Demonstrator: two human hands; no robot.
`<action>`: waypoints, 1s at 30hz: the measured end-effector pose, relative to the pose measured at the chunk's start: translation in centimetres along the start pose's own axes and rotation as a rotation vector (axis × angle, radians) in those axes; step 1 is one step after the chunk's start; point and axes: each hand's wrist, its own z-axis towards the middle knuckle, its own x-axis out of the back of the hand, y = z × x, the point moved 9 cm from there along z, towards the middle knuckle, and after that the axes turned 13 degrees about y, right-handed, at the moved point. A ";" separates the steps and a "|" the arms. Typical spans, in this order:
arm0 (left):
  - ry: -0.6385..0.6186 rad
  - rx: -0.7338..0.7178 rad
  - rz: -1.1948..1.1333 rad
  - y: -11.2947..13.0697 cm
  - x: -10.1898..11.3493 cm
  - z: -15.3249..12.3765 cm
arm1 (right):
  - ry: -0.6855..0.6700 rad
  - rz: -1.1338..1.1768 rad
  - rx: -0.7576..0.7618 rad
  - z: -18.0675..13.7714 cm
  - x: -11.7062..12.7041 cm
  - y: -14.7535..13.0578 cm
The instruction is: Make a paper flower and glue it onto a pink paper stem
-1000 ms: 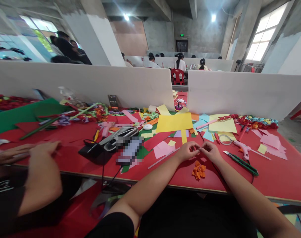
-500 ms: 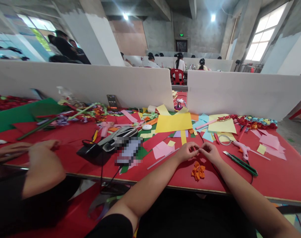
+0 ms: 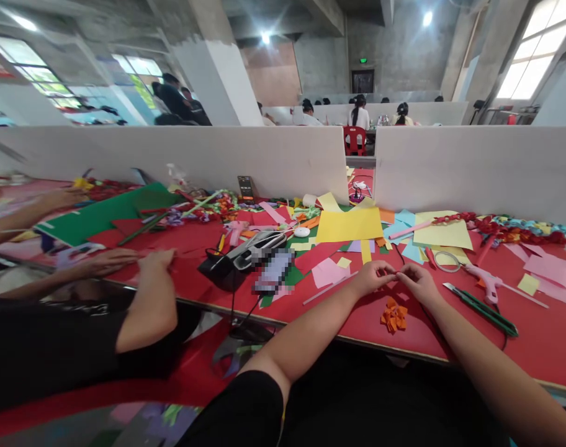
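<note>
My left hand (image 3: pixel 373 277) and my right hand (image 3: pixel 416 280) meet above the red table (image 3: pixel 539 338), fingertips pinched together on a small piece I cannot make out. Just in front of them lies a folded orange paper flower (image 3: pixel 393 315). A pink paper scrap (image 3: pixel 328 272) and a thin stick (image 3: pixel 327 289) lie left of my left hand. A green-handled utility knife (image 3: pixel 481 308) rests to the right of my right hand.
A neighbour's hands (image 3: pixel 125 261) rest on red paper at the left. A black device with cables (image 3: pixel 236 264) sits mid-table. Yellow sheets (image 3: pixel 350 225), a tape roll (image 3: pixel 444 259), a glue gun (image 3: pixel 483 277) and paper chains (image 3: pixel 520 230) lie farther back, before white dividers (image 3: pixel 473 167).
The view has swung to the left, so everything sits further right in the picture. My hands stay pinched together in the same spot. The neighbour's hands have shifted on the red paper.
</note>
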 end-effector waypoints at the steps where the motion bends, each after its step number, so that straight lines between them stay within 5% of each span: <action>1: -0.003 0.038 -0.014 -0.2 0.0 0.0 | 0.008 0.011 -0.007 0.1 0.1 0.0; 13: 0.090 0.194 -0.192 -1.9 0.5 0.7 | 0.069 0.093 -0.049 0.3 0.6 -0.1; 22: -0.022 0.173 -0.150 -2.0 -0.3 0.0 | 0.092 0.035 -0.018 0.4 0.8 -0.5; 30: 0.048 0.161 -0.129 -1.6 0.4 0.1 | 0.106 0.029 0.013 0.1 0.8 -0.3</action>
